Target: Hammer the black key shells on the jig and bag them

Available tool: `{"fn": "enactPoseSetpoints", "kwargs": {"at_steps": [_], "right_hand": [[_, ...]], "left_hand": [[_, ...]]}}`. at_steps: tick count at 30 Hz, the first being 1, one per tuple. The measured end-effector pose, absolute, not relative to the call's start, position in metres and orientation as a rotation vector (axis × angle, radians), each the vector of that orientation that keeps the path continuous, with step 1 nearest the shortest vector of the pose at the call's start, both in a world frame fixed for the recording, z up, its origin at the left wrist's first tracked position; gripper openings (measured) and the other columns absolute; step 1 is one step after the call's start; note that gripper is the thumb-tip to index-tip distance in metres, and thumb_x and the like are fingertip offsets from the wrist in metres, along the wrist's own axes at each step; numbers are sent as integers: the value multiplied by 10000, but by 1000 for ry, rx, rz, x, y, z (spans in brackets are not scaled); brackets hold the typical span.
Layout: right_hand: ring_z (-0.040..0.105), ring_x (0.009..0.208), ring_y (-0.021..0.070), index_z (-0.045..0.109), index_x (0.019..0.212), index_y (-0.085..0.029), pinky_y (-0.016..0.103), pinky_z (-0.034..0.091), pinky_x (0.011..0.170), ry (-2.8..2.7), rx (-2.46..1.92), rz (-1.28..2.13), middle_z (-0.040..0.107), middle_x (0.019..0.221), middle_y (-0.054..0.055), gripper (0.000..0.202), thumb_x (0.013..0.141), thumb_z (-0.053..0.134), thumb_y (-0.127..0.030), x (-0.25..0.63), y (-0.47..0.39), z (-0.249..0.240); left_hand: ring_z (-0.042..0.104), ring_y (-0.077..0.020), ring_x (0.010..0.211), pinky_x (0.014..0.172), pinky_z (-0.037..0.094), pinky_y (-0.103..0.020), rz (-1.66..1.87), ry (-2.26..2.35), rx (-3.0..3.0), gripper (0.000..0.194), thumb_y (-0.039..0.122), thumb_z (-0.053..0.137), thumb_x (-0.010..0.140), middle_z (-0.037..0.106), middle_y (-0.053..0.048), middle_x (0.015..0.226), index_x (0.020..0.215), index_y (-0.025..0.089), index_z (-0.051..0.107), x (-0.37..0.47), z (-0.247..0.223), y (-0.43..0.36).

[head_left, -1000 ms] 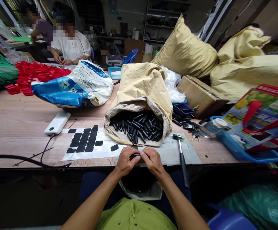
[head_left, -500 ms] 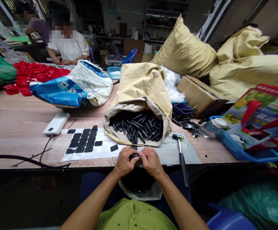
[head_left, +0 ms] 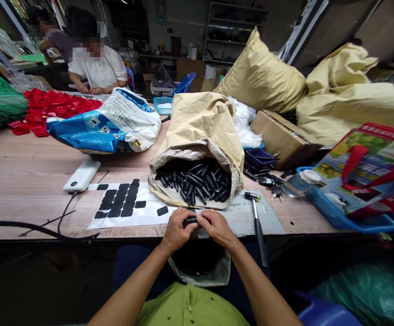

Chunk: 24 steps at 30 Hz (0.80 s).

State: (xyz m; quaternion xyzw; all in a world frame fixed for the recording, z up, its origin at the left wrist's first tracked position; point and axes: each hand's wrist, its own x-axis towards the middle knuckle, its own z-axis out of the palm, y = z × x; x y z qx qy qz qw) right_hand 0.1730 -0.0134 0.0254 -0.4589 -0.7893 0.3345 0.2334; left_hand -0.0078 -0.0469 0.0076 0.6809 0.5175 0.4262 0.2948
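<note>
At the table's front edge, my left hand [head_left: 176, 230] is closed round a small black cylindrical piece [head_left: 189, 220]. My right hand [head_left: 218, 230] pinches the right end of the same piece, its thumb and forefinger meeting the left hand's grip. Part of the piece is hidden by my fingers. Just beyond, a beige sack [head_left: 201, 115] lies with its mouth towards me, full of black tapered pieces [head_left: 197, 181]. Below my hands, an open pale bag [head_left: 201, 278] sits at my lap, its inside dark.
A hammer [head_left: 258, 231] lies right of my hands, its handle overhanging the edge. To the left are a white sheet with black stickers [head_left: 118, 199] and a cabled power bank [head_left: 81, 175]. A bottle [head_left: 300, 183] and blue basket [head_left: 353, 222] stand right. Two people sit behind.
Both hands stay at the same place with the black piece between them; my right fingers have shifted only slightly. The whole view has tilted a little.
</note>
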Motion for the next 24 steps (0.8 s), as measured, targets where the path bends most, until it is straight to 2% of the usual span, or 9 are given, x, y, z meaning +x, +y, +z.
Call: {"fn": "enactPoseSetpoints", "kwargs": {"at_steps": [6,13,18,24], "right_hand": [[510,764,167,652,785,-203,280,353,710,-2113,-1216,939,596,751,-3,275,978,539,-362,179,-15,22],[553,835,186,695,914,-215,296,396,770,-2045,-1196,941,650,854,14,203,963,582,-376,181,-17,18],[563,836,183,656,843,-211,291,407,767,-1987,-1192,944,647,838,14,273,988,538,-410,181,-18,21],[501,755,166,574,718,-204,285,361,698,-2061,-1206,878,563,722,-5,377,1000,507,-444,181,-19,20]], "left_hand": [[612,-248,964,883,451,-383,1045,1340,1852,180,311,595,924,719,-58,958,1012,216,720,-10,10,-46],[592,-244,974,895,420,-395,990,1365,1916,270,344,485,1002,718,-67,1007,1077,212,709,-6,7,-43],[574,-236,925,839,418,-376,948,1376,1969,292,370,472,1011,679,-57,904,984,225,723,-7,8,-42],[563,-224,898,820,409,-371,919,1367,1978,300,362,449,1013,651,-46,863,892,212,678,-10,12,-43]]}}
